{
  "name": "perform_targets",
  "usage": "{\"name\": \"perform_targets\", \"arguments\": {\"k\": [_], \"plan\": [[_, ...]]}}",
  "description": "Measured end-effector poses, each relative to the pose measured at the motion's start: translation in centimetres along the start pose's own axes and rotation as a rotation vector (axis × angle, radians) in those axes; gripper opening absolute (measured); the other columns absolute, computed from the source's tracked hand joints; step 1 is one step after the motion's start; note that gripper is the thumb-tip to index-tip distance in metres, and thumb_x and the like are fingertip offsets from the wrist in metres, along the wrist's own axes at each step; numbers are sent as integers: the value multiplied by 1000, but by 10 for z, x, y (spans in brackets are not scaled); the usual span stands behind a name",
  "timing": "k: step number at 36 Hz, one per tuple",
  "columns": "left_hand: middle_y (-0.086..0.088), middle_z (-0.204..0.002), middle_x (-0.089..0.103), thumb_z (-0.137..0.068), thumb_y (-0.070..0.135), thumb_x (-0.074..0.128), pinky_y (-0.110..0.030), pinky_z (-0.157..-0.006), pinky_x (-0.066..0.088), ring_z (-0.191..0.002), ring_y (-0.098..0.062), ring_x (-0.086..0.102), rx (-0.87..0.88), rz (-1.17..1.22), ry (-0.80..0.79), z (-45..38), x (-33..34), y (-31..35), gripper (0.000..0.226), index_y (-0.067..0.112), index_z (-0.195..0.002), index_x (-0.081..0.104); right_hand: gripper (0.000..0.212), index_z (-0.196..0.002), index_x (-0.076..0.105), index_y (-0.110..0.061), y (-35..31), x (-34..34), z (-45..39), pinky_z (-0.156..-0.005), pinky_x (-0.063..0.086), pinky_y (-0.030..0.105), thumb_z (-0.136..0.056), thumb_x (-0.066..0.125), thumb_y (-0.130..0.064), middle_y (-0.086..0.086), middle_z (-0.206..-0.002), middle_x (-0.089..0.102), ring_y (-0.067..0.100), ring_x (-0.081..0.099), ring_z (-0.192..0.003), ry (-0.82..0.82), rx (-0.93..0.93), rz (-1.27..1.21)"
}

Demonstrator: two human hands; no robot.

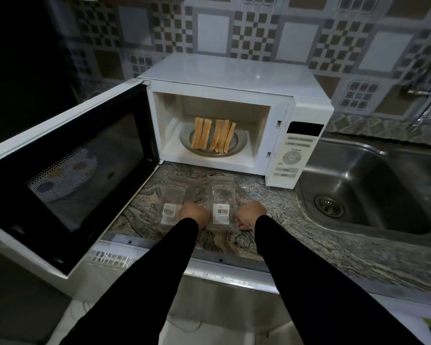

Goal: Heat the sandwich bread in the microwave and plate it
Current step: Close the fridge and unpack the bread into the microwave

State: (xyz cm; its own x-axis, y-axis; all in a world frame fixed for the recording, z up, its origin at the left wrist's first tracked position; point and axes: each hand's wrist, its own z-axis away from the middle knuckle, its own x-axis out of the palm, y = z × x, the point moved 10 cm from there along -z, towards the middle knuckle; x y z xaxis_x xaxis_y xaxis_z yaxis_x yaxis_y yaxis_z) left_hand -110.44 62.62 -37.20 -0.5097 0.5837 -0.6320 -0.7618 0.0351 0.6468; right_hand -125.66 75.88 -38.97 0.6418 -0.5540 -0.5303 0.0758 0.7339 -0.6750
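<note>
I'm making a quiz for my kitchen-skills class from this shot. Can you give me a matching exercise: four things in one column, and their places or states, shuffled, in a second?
Things:
1. bread slices
2. microwave door
3. clear plastic packs
4. sink

Places or states:
A. swung wide open to the left
B. lying flat on the marble counter, in front of the microwave
C. set into the counter, right of the microwave
D. standing on the turntable plate inside the microwave

Pairs: 1-D, 2-A, 3-B, 4-C
</note>
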Motion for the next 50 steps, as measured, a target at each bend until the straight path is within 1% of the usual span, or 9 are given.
{"name": "perform_targets", "arguments": {"k": [4,8,16,21,26,39,43,46,50], "plan": [[-13,-117,67,-94,21,48,-33,-95,50,-111,-30,62,52,-13,13,8,-5,5,33,3,-112,68,17,-97,64,4,-3,-4,5,-80,58,37,-92,58,-10,19,-96,68,31,69,-91,39,-21,22],[-19,-106,70,-91,21,56,-34,-85,52,-102,-32,66,87,-57,48,13,-11,11,31,-4,-103,70,12,-94,61,-1,0,-4,4,-79,55,36,-87,57,-10,17,-91,63,26,60,-80,37,-25,73],[-12,-121,49,-85,36,60,-38,-88,46,-112,-30,51,362,-99,497,42,-82,25,46,9,-120,47,29,-110,61,5,-7,1,35,-90,53,41,-92,54,-17,21,-112,66,32,65,-100,42,10,-16],[-14,-147,33,-64,74,61,-47,-112,30,-137,-32,33,175,-21,382,15,-83,-27,102,21,-143,23,33,-116,59,7,-4,16,49,-91,54,42,-93,55,-17,21,-114,66,34,65,-104,63,50,-48],[-15,-152,29,-59,65,74,-43,-116,26,-141,-31,30,64,-146,161,3,-67,-58,126,14,-151,6,15,-85,64,0,8,29,38,-76,55,37,-82,61,-15,18,-95,70,28,69,-85,96,45,-38],[-4,-99,71,-36,69,65,-31,-78,59,-90,-21,70,105,-114,56,-12,-49,-60,88,11,-102,69,24,-112,60,11,18,34,64,-79,56,42,-91,51,6,23,-84,65,26,59,-57,94,170,-305],[-2,-79,71,-56,52,75,-23,-64,53,-76,-18,71,140,-38,54,12,-60,-46,52,7,-82,72,30,-123,57,8,15,27,76,-73,58,32,-95,49,0,25,-105,67,17,59,-62,106,118,-308],[-7,-81,74,-61,43,77,-30,-68,59,-74,-19,71,172,69,25,18,-62,-37,48,1,-82,71,32,-124,55,9,11,21,87,-82,57,30,-95,48,-2,23,-118,64,14,59,-66,117,71,-341],[-12,-101,68,-72,39,77,-24,-73,49,-96,-26,67,221,87,36,29,-76,-20,60,-7,-108,61,25,-110,60,16,4,13,99,-78,59,39,-90,59,1,19,-77,67,22,62,-61,182,79,-406]]}}
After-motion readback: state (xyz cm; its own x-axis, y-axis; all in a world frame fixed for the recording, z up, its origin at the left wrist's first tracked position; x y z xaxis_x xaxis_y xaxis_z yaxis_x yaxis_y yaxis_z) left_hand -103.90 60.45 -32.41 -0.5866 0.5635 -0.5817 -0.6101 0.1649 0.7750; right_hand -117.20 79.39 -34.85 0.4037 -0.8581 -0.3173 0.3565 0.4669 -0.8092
